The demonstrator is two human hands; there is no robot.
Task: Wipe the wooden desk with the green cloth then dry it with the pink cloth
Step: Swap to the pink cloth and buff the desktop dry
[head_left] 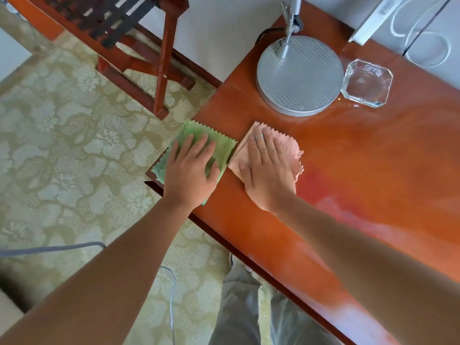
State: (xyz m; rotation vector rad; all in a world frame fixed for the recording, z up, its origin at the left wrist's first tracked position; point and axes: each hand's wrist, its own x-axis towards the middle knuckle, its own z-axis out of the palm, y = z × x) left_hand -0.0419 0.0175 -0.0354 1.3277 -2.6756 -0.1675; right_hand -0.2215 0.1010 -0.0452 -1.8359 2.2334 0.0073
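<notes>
Side by side, zigzag-edged green cloth [219,145] and pink cloth [291,148] lie flat.

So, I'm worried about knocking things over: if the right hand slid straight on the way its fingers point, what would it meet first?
Probably the lamp base: the right hand, flat on the pink cloth, points up toward it across bare desk.

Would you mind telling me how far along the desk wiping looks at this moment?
Done: nothing clearly; no wiped patch is visible. In hand: the left hand presses the green cloth flat at the wooden desk corner, the right hand presses the pink cloth beside it. Left: most of the top, around the lamp base and glass dish.
</notes>
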